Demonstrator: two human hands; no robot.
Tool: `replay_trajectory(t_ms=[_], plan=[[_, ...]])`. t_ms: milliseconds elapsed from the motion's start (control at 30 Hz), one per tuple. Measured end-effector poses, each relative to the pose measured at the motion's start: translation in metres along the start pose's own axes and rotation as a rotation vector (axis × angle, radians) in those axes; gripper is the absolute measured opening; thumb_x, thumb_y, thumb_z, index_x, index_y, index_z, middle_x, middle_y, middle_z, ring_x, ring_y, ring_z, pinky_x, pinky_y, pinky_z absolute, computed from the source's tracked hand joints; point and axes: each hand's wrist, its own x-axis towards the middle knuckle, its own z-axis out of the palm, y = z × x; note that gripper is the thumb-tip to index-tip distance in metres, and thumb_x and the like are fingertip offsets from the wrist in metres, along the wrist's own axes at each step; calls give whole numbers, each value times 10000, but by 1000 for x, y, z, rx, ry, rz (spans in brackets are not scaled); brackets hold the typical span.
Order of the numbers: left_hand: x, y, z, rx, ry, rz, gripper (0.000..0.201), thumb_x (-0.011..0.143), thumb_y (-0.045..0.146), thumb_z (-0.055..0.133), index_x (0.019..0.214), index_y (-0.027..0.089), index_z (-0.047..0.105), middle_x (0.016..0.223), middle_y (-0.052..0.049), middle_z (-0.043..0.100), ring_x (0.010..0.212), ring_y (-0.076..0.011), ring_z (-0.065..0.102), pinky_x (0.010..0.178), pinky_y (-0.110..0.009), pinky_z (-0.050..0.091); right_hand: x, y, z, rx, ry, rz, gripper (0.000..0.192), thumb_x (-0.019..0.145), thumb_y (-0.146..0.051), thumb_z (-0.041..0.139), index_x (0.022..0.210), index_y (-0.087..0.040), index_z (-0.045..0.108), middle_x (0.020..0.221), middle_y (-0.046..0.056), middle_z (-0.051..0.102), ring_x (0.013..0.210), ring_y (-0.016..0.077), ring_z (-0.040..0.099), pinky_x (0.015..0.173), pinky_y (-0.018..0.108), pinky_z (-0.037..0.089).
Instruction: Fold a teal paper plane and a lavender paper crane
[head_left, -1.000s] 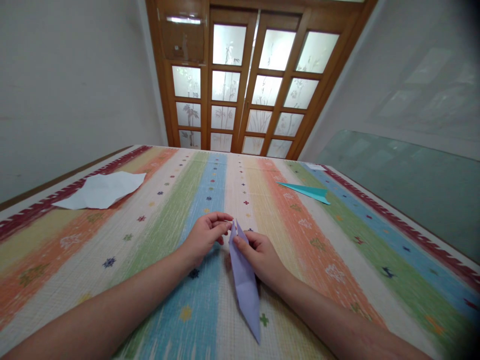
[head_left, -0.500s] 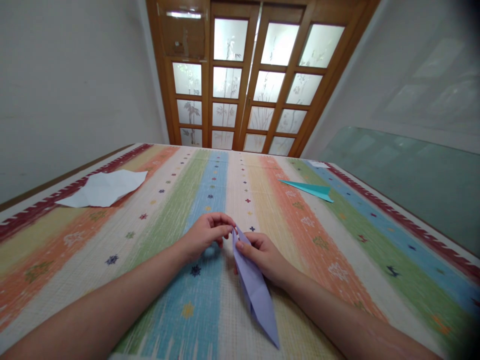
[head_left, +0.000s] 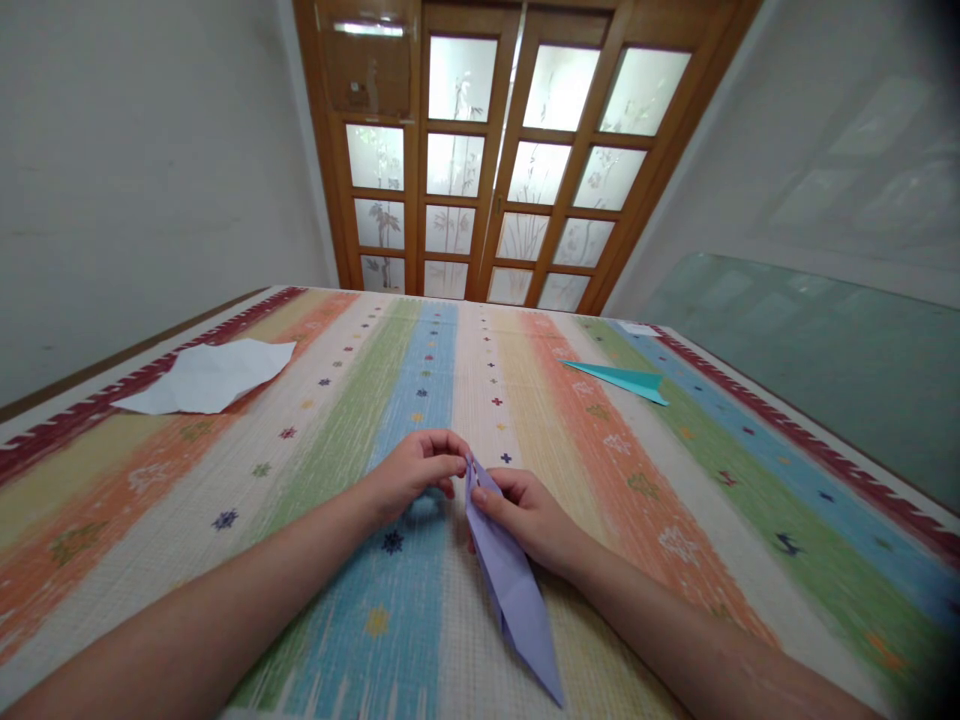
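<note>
A long, narrow piece of folded purple paper [head_left: 511, 580] slants above the tablecloth, with one pointed end toward me. My right hand [head_left: 529, 510] is closed around its upper right side, the thumb lying on top and the other fingers mostly hidden behind the paper. At the far tip, my left hand [head_left: 424, 468] pinches the paper between thumb and index finger. Its remaining fingers curl beneath. What the fold looks like inside, at the tip, is too small to tell.
A crumpled white sheet of paper [head_left: 210, 378] lies at the left of the striped tablecloth [head_left: 337, 400]. To the right rests a turquoise folded paper plane [head_left: 622, 379]. A small white piece [head_left: 637, 329] is near the far right edge. Beyond stand wooden glazed doors [head_left: 480, 150].
Both hands keep their grip on the purple paper. The paper's near end has dropped very slightly toward me; otherwise hardly anything has moved.
</note>
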Motion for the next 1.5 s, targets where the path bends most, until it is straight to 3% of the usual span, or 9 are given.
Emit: replay_trajectory(t_ms=[433,900,1233,1500], plan=[[-2,3,2,82,-2,-40,195,698,319,774,780,153,712,746,-32,648,634,-110,561,559,-211,441,-2,-1,-5,91,-90,80,461,795,-611,673,904,-169,602,686,21,660,568,159,654,506,256,531],[-2,4,-1,163,-41,-16,291,783,436,721,813,150,681,685,-23,596,615,-125,552,457,-192,453,-2,-4,-7,98,-126,70,405,816,-547,692,889,-160,596,661,8,649,522,140,650,457,211,506],[-3,13,-8,292,-122,47,141,779,290,698,850,169,707,714,-15,661,594,-108,603,592,-238,491,-4,-3,-10,97,-162,85,411,810,-546,694,913,-159,602,657,24,685,500,137,640,450,206,486],[-3,10,-8,336,-82,76,80,746,209,659,778,157,710,726,-29,693,590,-120,636,593,-243,503,-3,-8,-8,77,-191,115,398,787,-537,715,862,-166,592,666,12,666,529,134,638,475,212,487]])
